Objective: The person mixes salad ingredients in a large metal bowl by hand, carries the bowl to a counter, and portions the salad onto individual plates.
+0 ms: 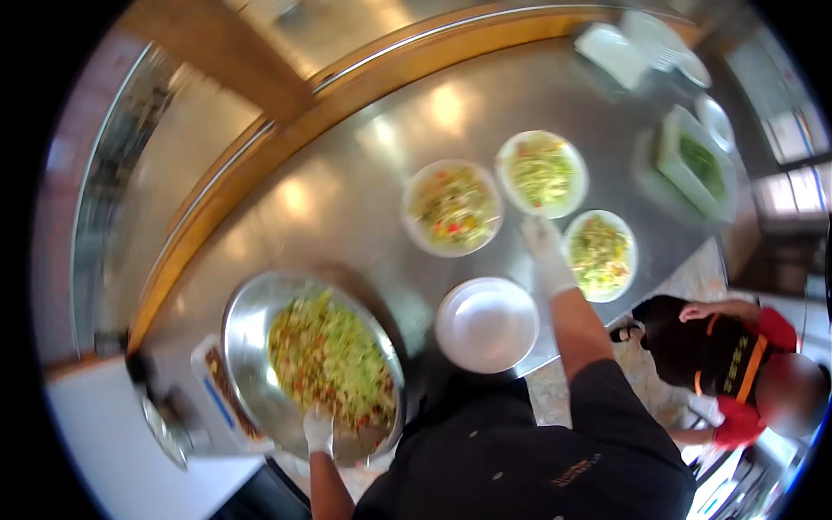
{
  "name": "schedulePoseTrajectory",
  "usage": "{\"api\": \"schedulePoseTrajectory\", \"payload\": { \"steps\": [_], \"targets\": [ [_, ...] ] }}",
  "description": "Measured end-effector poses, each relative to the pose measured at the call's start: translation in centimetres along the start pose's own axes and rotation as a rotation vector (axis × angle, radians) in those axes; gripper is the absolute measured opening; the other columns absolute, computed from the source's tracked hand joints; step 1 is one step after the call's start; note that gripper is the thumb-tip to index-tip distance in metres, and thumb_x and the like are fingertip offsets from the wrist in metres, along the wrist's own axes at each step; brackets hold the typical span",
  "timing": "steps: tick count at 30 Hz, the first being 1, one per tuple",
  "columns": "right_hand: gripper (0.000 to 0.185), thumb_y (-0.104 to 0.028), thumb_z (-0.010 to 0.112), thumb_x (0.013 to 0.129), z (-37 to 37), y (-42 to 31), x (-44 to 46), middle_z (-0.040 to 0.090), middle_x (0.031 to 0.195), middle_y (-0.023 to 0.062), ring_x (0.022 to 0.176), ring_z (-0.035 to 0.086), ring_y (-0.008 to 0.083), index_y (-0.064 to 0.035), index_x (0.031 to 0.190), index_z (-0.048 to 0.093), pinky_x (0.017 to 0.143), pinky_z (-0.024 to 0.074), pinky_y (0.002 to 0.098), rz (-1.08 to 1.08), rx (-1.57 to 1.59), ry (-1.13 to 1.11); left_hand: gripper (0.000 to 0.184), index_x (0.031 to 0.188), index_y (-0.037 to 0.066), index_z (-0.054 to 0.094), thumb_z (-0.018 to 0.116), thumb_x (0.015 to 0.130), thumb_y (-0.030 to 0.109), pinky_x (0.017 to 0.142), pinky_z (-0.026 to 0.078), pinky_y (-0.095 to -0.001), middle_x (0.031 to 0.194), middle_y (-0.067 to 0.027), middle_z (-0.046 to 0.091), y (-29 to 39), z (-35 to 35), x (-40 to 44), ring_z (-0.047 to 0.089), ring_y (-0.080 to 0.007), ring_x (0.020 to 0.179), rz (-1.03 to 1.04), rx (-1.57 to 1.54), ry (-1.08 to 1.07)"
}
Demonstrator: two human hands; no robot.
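My left hand (319, 431), in a pale glove, is inside the large steel mixing bowl (247, 347), at the near edge of the chopped salad (334, 360); its fingers are blurred and partly hidden by the food. Farther right, my gloved right hand (543, 243) reaches forward with its fingertips at the near rim of a white plate of salad (542, 173). Another salad plate (452, 208) sits left of that hand and a third salad plate (600, 256) right of it. A stack of white plates (487, 325) stands near my body, between my hands.
A tub of greens (693, 165) stands at the right end of the steel counter (347, 208). White dishes (654, 39) are piled at the far right corner. Left of the mixing bowl is a narrow tray (227, 390). A co-worker (728, 355) stands at the right.
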State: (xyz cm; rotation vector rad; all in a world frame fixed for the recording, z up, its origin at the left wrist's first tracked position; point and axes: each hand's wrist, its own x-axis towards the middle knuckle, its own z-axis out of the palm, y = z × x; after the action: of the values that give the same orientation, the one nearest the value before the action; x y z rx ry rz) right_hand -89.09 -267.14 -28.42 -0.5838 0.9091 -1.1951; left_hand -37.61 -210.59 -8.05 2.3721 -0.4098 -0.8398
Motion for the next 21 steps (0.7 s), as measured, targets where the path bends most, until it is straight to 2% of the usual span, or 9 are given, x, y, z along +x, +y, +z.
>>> {"api": "schedulePoseTrajectory", "payload": {
  "steps": [1, 4, 6, 8, 12, 15, 18, 19, 21],
  "targets": [
    [0.031, -0.009, 0.065, 0.101, 0.2, -1.0, -2.6, 0.064, 0.12, 0.014, 0.109, 0.065, 0.0244, -0.0042, 0.131, 0.058, 0.097, 0.0574, 0.0406, -0.148, -0.366, -0.181, 0.042, 0.123, -0.001, 0.065, 0.071, 0.084, 0.015, 0.087, 0.055, -0.0445, 0.107, -0.0234, 0.071, 1.1, -0.4, 0.0, 0.069, -0.0377, 0.101, 0.111, 0.447, 0.04],
    [0.032, -0.03, 0.065, 0.102, 5.4, -8.9, -13.5, 0.072, 0.1, 0.0063, 0.09, 0.069, 0.0156, -0.0061, 0.123, 0.067, 0.082, 0.0573, 0.0338, 0.279, -0.543, 0.165, 0.064, 0.139, -0.003, 0.058, 0.074, 0.083, 0.024, 0.105, 0.049, -0.0449, 0.126, -0.03, 0.066, 1.1, -1.9, 2.4, 0.062, -0.0443, 0.119, 0.252, 0.548, 0.068],
    [0.037, -0.036, 0.071, 0.097, -1.6, -6.2, -16.9, 0.073, 0.09, 0.0091, 0.081, 0.071, 0.0171, -0.0031, 0.113, 0.071, 0.077, 0.059, 0.0358, 0.433, -0.733, -0.069, 0.079, 0.146, -0.006, 0.051, 0.081, 0.08, 0.024, 0.117, 0.04, -0.0419, 0.142, -0.0329, 0.057, 2.0, -3.2, 5.2, 0.052, -0.0452, 0.135, 0.082, 0.419, 0.062],
    [0.037, -0.039, 0.077, 0.091, 7.6, -9.0, -23.3, 0.076, 0.084, 0.0119, 0.075, 0.073, 0.0228, -0.0021, 0.097, 0.076, 0.072, 0.0569, 0.0378, 0.369, -1.327, 0.023, 0.09, 0.151, -0.005, 0.045, 0.086, 0.075, 0.022, 0.114, 0.042, -0.043, 0.137, -0.0303, 0.061, 2.6, -4.2, 9.3, 0.056, -0.0433, 0.132, 0.069, 0.305, 0.062],
    [0.049, -0.048, 0.073, 0.089, 8.9, -7.6, -26.3, 0.076, 0.085, 0.02, 0.077, 0.076, 0.0313, 0.0005, 0.09, 0.076, 0.077, 0.0577, 0.0419, 0.457, -1.704, 0.048, 0.111, 0.162, 0.007, 0.031, 0.083, 0.076, 0.053, 0.117, 0.041, -0.0442, 0.154, -0.0373, 0.038, 8.6, -2.5, 15.8, 0.048, -0.0471, 0.139, 0.023, 0.378, -0.001],
    [0.065, -0.061, 0.06, 0.093, 11.7, -8.8, -27.7, 0.074, 0.082, 0.0236, 0.078, 0.076, 0.034, 0.0013, 0.085, 0.076, 0.082, 0.0573, 0.0452, 0.438, -1.857, -0.056, 0.107, 0.163, 0.014, 0.033, 0.069, 0.082, 0.073, 0.119, 0.037, -0.0557, 0.163, -0.0286, 0.031, 14.2, 0.9, 16.2, 0.034, -0.0472, 0.149, 0.218, 0.675, -0.131],
    [0.051, -0.046, 0.085, 0.082, 10.6, -8.8, -28.0, 0.073, 0.079, 0.0169, 0.067, 0.072, 0.0249, 0.0039, 0.089, 0.075, 0.063, 0.0575, 0.038, 0.439, -1.715, 0.108, 0.106, 0.161, 0.016, 0.038, 0.061, 0.082, 0.082, 0.123, 0.029, -0.0598, 0.163, -0.0223, 0.036, 16.7, 4.9, 15.7, 0.028, -0.048, 0.151, 0.49, 0.746, -0.317],
    [0.049, -0.043, 0.085, 0.083, 4.5, -6.8, -27.1, 0.073, 0.08, 0.0168, 0.068, 0.072, 0.0222, 0.0053, 0.089, 0.076, 0.063, 0.0567, 0.0353, -0.056, -2.201, -0.165, 0.106, 0.162, 0.016, 0.036, 0.061, 0.083, 0.082, 0.124, 0.026, -0.0605, 0.162, -0.0214, 0.038, 17.0, 5.5, 14.6, 0.028, -0.0481, 0.151, 0.631, 0.693, -0.42],
    [0.031, -0.021, 0.077, 0.092, 7.1, -8.4, -28.8, 0.075, 0.092, 0.0148, 0.079, 0.072, 0.0183, 0.0076, 0.105, 0.073, 0.068, 0.0568, 0.0344, 0.229, -1.425, 0.143, 0.108, 0.162, 0.016, 0.036, 0.068, 0.078, 0.076, 0.125, 0.023, -0.0593, 0.167, -0.0229, 0.028, 20.4, 4.2, 10.1, 0.021, -0.0476, 0.154, 0.633, 0.76, -0.69]
  ]
}}
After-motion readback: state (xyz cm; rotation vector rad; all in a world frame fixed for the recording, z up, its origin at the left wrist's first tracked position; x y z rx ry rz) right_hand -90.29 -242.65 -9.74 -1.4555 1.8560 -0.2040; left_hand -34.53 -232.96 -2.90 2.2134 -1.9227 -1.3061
